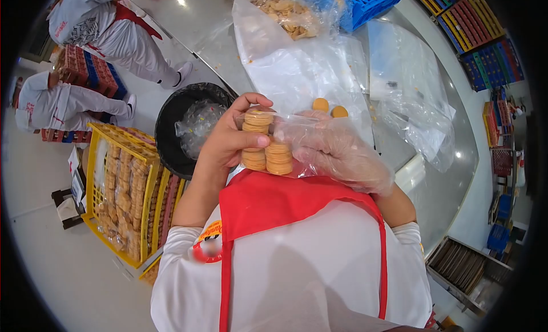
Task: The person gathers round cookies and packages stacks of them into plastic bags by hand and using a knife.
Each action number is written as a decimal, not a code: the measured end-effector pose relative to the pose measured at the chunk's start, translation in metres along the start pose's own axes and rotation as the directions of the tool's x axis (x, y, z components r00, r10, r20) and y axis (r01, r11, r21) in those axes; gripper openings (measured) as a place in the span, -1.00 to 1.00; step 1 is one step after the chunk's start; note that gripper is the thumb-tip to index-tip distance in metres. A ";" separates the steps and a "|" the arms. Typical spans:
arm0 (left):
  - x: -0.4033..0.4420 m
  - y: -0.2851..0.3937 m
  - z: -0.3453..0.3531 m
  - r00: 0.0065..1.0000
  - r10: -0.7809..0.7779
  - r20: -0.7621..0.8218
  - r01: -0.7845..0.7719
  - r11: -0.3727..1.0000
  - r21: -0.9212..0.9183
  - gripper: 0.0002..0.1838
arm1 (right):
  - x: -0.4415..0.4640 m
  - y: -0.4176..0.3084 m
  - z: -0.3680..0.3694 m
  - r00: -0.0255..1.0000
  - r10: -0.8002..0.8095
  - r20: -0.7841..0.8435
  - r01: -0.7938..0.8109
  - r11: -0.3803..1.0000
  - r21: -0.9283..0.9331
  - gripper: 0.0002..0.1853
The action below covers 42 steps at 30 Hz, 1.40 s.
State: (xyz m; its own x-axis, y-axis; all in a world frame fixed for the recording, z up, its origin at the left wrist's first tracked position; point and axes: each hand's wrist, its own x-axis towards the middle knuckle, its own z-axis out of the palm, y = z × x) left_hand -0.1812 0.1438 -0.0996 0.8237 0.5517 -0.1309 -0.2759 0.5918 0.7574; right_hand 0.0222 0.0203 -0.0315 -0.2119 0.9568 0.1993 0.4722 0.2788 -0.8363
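Note:
Close to my chest, my left hand (242,132) is wrapped around a clear plastic bag (274,122). Inside the bag, round golden cookies (278,158) stand in two stacks side by side. My right hand (337,146) wears a clear plastic glove and has its fingers curled at the bag's right side. Film and glove overlap there, so its fingertips are partly hidden. Just beyond my right hand, two loose cookies (339,112) lie on white plastic sheeting (285,75).
A large bag of cookies (288,17) lies farther up the metal table (220,47), beside a blue crate (368,7). Clear bags (408,75) are spread at right. A black bin (166,144) and yellow crates of packed cookies (89,189) stand left. Two people (128,44) are nearby.

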 end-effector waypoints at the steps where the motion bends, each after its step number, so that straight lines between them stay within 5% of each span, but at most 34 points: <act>1: 0.001 -0.001 0.000 1.000 -0.023 -0.007 0.023 0.999 -0.033 -0.27 | 0.000 -0.001 0.000 0.993 0.108 0.045 -0.114 0.981 0.159 -0.68; 2: 0.002 -0.002 0.000 0.999 -0.048 -0.012 0.047 0.997 -0.067 -0.28 | 0.001 -0.001 -0.001 0.973 0.215 0.089 -0.232 0.924 0.305 -0.66; 4: 0.004 -0.003 -0.003 0.993 -0.107 -0.041 0.100 0.984 -0.145 -0.25 | 0.001 -0.009 -0.003 0.833 0.473 0.286 -0.525 0.514 0.679 -0.63; 6: 0.006 -0.002 -0.008 0.980 -0.178 -0.084 0.155 0.960 -0.232 -0.20 | -0.002 -0.004 -0.003 0.816 0.499 0.291 -0.530 0.446 0.721 -0.61; 9: 0.000 -0.003 -0.009 0.994 -0.038 0.103 0.077 0.913 -0.402 -0.01 | -0.007 0.015 0.000 0.821 0.508 0.261 -0.509 0.444 0.737 -0.58; 12: -0.005 -0.002 -0.003 0.977 0.071 0.199 0.016 0.913 -0.407 0.13 | -0.006 0.020 -0.002 0.805 0.537 0.253 -0.485 0.350 0.801 -0.55; 16: -0.013 0.001 0.012 0.992 0.054 0.118 -0.030 0.980 -0.195 0.14 | -0.004 0.013 -0.007 0.770 0.570 0.287 -0.487 0.236 0.841 -0.51; 18: -0.014 0.002 0.018 0.997 0.049 0.058 -0.042 0.994 -0.104 0.11 | -0.007 0.027 -0.003 0.786 0.538 0.305 -0.483 0.226 0.846 -0.49; 22: -0.013 0.010 0.032 0.991 -0.073 -0.113 0.046 0.973 -0.224 0.05 | -0.009 0.026 0.000 0.799 0.528 0.287 -0.461 0.233 0.856 -0.43; 24: -0.013 0.008 0.027 0.991 -0.102 -0.086 0.089 0.985 -0.147 0.02 | -0.010 0.025 0.000 0.810 0.510 0.291 -0.444 0.209 0.871 -0.41; 27: -0.016 0.006 0.036 0.999 0.015 -0.032 -0.008 0.973 0.232 -0.02 | -0.011 0.025 0.002 0.823 0.506 0.258 -0.430 0.259 0.865 -0.39; 30: -0.013 0.004 0.035 0.999 0.027 -0.041 -0.011 0.939 0.343 -0.06 | -0.013 0.023 -0.002 0.803 0.526 0.280 -0.487 0.310 0.816 -0.38; 37: -0.007 -0.001 0.032 0.999 0.020 -0.047 -0.003 0.943 0.334 -0.10 | -0.013 0.018 0.011 0.799 0.558 0.221 -0.427 0.268 0.864 -0.39; 42: -0.005 0.000 0.033 0.999 0.029 -0.031 -0.019 0.958 0.286 -0.06 | -0.016 0.023 0.021 0.815 0.562 0.142 -0.414 0.393 0.821 -0.37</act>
State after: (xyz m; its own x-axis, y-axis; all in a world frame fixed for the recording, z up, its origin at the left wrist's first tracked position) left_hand -0.1690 0.1210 -0.0777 0.7994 0.5868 -0.1289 -0.1384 0.3887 0.9109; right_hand 0.0178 0.0099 -0.0645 -0.0285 0.9245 -0.3802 -0.4294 -0.3548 -0.8305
